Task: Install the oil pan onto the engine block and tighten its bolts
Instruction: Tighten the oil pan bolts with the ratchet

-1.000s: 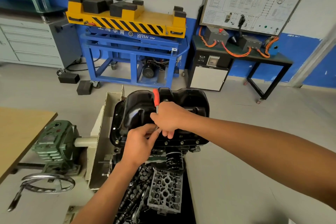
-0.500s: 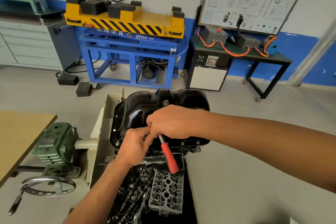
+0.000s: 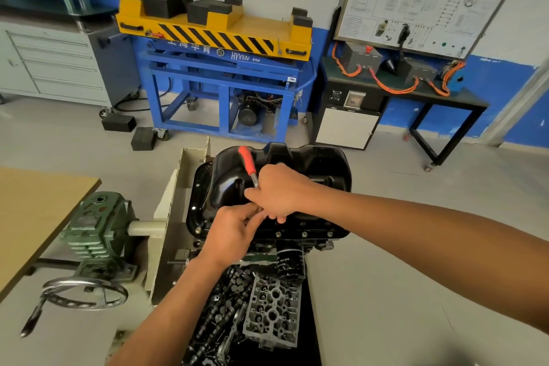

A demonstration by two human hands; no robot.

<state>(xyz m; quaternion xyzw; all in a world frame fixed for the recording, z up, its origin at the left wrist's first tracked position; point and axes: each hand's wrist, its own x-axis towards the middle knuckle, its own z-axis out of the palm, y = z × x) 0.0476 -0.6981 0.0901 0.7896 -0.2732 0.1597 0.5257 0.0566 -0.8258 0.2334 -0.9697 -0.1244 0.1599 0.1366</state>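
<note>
The glossy black oil pan (image 3: 315, 166) sits on top of the engine block (image 3: 309, 244), which is mounted on a stand. Several bolts (image 3: 304, 234) show along the pan's near flange. My right hand (image 3: 282, 193) grips a ratchet wrench with a red handle (image 3: 248, 161); the handle points up and away over the pan. My left hand (image 3: 234, 232) is at the near flange just below the right hand, its fingers pinching at the wrench head, which is hidden by both hands.
A green gearbox (image 3: 95, 229) with a handwheel (image 3: 84, 294) is on the stand's left. A cylinder head (image 3: 273, 312) and loose engine parts lie below the block. An oil filter (image 3: 289, 261) hangs from the block. A wooden table (image 3: 32, 211) is at left, a blue-yellow lift (image 3: 217, 47) behind.
The red wrench handle swung from pointing up, down toward me, and back up over the pan. Both hands stayed at the near flange.
</note>
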